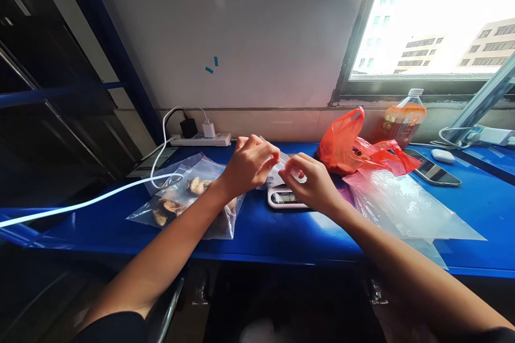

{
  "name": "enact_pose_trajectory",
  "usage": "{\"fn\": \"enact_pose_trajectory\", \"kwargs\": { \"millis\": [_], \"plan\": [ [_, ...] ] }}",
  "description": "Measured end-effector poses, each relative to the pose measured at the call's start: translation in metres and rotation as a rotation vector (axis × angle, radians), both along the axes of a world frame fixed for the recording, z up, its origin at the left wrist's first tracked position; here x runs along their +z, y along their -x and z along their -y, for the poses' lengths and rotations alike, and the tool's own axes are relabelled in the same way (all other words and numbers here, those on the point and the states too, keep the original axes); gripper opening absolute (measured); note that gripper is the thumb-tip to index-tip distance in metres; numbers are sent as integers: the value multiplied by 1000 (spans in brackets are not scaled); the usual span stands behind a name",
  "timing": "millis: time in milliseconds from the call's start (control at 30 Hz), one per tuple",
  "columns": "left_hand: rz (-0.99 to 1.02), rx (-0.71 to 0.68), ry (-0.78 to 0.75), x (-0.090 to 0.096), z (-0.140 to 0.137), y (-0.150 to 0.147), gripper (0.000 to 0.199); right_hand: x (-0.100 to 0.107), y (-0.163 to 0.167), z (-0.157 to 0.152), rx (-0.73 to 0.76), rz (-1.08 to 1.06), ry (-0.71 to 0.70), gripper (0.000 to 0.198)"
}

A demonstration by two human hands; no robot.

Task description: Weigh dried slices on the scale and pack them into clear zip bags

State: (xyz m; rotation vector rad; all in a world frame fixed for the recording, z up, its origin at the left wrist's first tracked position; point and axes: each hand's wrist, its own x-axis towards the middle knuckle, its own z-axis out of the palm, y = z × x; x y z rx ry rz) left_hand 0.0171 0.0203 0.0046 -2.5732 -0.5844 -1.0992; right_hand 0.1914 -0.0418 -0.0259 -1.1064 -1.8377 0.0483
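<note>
Head view: we see clear plastic bag [275,177] at centre of frame, just above display of white scale [273,204]; whether it rests there, we cannot tell. Right hand [311,181], right of centre, seems to pinch film between thumb and fingertips. Left hand [250,163], left of centre: fingers curled narrow at bag's edge, firm pinch we cannot confirm. We judge bag very light, limp, slippery; best hold: both upper edges, gently.
</note>
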Motion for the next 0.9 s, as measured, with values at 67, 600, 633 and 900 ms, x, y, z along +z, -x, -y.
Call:
{"fn": "enact_pose_trajectory", "kwargs": {
  "millis": [67, 600, 633, 900],
  "plan": [
    [-26, 59, 11, 5, -1, 4, 7, 2, 0, 2, 36, -11, -48, 21],
    [702, -7, 148, 17, -29, 37, 11, 14, -6, 4, 250, -426, 313, 70],
    [758, -11, 167, 18, -30, 37, 11, 12, -2, 5, 286, -480, 416, 66],
    [739, -137, 370, 33, -25, 48, 12, 16, 0, -5, 330, -1060, 586, 29]
  ]
}}
